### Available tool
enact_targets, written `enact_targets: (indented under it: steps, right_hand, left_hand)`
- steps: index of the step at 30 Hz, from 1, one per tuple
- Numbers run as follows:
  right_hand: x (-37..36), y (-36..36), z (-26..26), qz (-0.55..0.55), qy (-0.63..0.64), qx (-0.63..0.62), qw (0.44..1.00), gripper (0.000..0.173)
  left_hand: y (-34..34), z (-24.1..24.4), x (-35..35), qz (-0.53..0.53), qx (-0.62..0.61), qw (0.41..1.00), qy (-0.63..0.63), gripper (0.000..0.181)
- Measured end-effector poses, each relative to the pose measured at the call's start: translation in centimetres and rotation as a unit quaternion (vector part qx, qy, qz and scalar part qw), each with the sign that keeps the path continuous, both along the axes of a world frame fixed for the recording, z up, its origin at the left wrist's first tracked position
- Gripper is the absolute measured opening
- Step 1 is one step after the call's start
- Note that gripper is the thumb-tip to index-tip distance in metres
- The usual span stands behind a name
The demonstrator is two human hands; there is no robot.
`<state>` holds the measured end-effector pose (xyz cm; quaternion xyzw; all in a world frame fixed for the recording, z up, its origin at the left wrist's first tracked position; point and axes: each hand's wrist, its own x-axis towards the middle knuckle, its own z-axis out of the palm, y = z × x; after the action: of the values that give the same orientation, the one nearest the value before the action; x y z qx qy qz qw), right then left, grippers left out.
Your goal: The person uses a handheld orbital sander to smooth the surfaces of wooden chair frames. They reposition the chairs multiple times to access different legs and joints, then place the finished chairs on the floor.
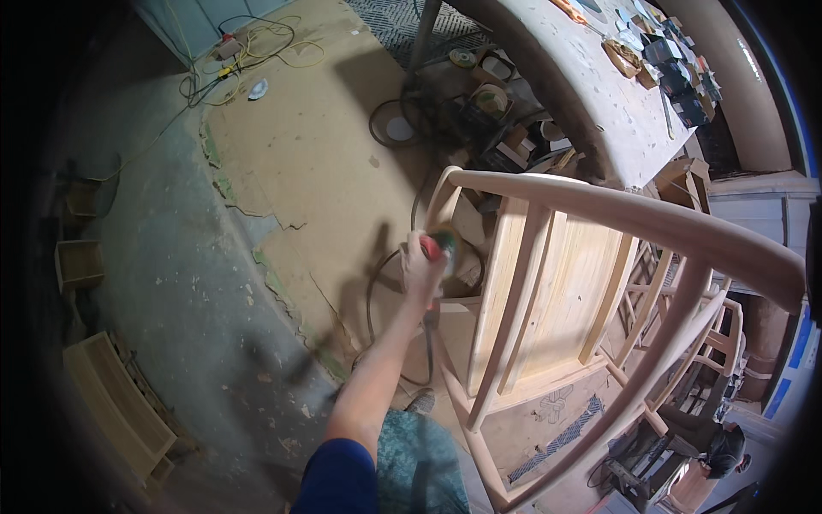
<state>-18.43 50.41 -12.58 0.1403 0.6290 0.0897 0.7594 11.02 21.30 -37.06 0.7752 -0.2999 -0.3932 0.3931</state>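
My left hand (422,266), at the end of a bare forearm with a blue sleeve, is closed around the red part of a power tool (443,247), seemingly a sander; motion blurs its round head. The tool is beside the near left leg and rail of a large unfinished wooden chair frame (642,205). This frame has a thick curved top rail, several round spindles and a pale slatted wooden panel (552,302) inside it. My right hand is out of view. A green patterned apron (420,462) shows below the forearm.
A dark hose (370,302) loops on the paper-covered floor around the tool. A white-topped worktable (616,115) with boxes stands behind the chair frame. Cords lie at upper left, wooden pieces (119,405) at lower left. A person (725,450) is at lower right.
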Motion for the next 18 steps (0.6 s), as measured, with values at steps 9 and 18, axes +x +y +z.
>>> enact_targets:
  steps: [9,18]
  right_hand:
    - [-0.8,-1.6,-1.3,-0.021,-0.001,0.041,0.999,0.043]
    - [-0.8,-2.5,-0.2,-0.021,0.005,0.054,0.998,0.042]
  left_hand:
    - [-10.6,-5.5,6.1,-0.064,-0.045,0.995,-0.067,0.055]
    - [-2.2,-7.8,4.1,0.010,-0.023,0.999,0.037,0.049]
